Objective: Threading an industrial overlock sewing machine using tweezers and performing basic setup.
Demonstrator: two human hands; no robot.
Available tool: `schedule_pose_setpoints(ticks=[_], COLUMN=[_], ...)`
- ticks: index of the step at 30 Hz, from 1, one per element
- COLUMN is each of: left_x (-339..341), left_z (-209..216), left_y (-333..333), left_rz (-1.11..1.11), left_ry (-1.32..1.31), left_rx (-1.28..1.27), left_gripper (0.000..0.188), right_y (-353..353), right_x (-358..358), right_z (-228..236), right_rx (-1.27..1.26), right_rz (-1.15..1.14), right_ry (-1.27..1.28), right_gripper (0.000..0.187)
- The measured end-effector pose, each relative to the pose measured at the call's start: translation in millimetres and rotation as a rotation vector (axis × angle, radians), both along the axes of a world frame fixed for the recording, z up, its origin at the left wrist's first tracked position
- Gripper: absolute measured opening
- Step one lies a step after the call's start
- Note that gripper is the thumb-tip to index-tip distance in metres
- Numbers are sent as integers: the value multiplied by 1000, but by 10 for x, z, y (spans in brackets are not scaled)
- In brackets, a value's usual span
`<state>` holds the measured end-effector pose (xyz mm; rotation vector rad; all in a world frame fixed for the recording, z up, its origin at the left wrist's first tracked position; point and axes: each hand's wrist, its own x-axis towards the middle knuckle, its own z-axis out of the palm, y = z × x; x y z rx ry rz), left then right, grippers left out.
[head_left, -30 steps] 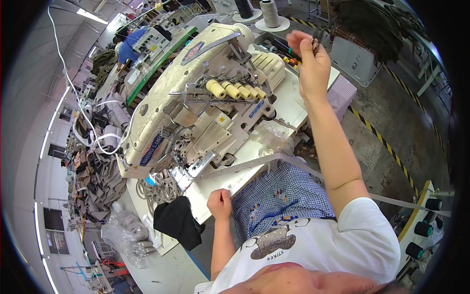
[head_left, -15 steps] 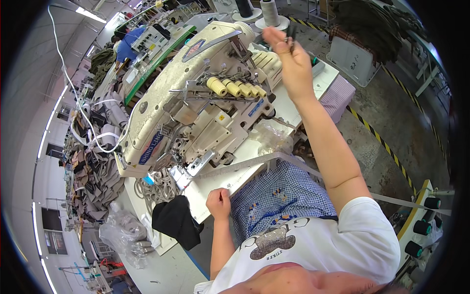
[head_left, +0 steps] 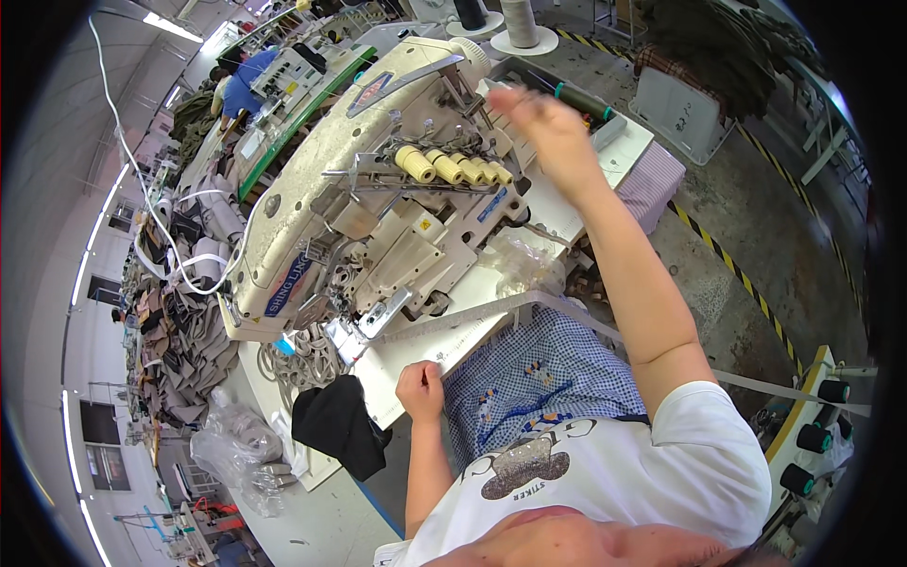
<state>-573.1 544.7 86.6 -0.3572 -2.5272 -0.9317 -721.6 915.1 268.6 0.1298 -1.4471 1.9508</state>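
Head view: sewing machine (head_left: 326, 184) at 10 o'clock on counter (head_left: 387, 369), long axis 7-to-1 o'clock. Left hand (head_left: 420, 390) curled at 5 o'clock; right hand (head_left: 557, 142) half-open, blurred, at 2; contents: cannot tell.

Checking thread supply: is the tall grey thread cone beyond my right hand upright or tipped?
Upright: the tall grey thread cone stands on end, its base on a round white disc.
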Motion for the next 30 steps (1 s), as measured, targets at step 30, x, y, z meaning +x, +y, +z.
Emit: schedule_pose_setpoints(ticks=[30], left_x=[-4], left_z=[-9], left_y=[26], left_rz=[28], left_ry=[-35], left_rx=[3], left_gripper=[26], right_y=[171], right_x=[648], right_z=[-1787], right_rx=[907], right_rz=[-502], right_ry=[-669], right_gripper=[33])
